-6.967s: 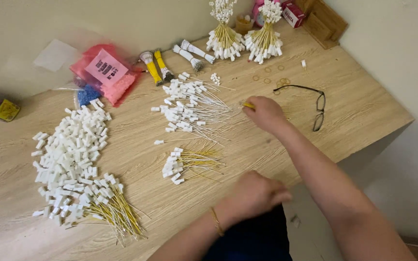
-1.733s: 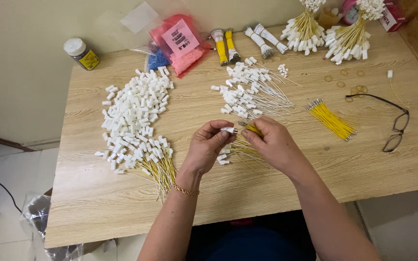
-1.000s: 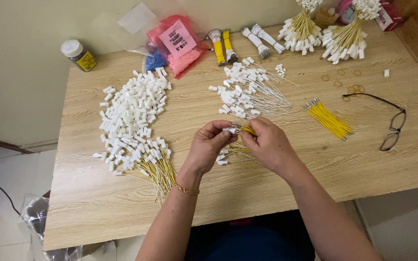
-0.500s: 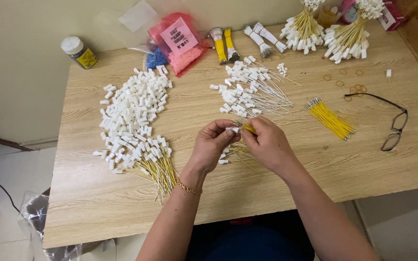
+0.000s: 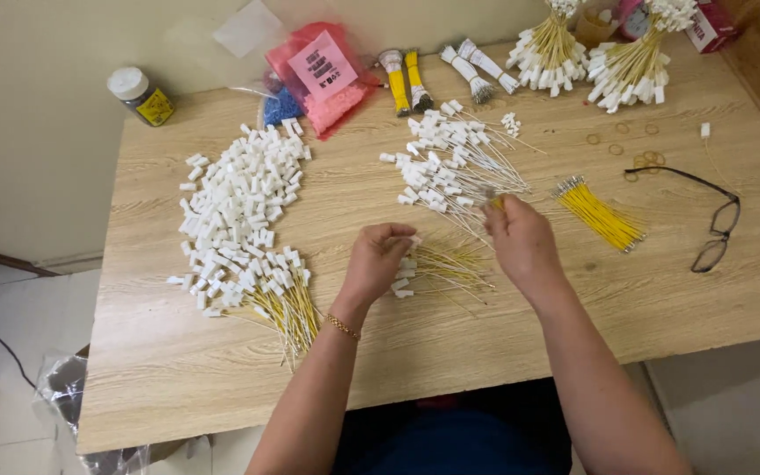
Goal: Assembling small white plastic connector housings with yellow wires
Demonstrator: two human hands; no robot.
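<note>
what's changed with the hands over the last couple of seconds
The hands have drawn apart: the right hand moved up toward the middle pile of white-capped wires, pinching a wire; the left hand stayed over the small wire pile. The yellow wire bundle and glasses are unmoved.

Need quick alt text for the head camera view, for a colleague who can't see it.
Over a wooden table, the left hand pinches a small white connector and the right hand holds a thin yellow wire, above a small pile of wired connectors. Eyeglasses lie at right.
</note>
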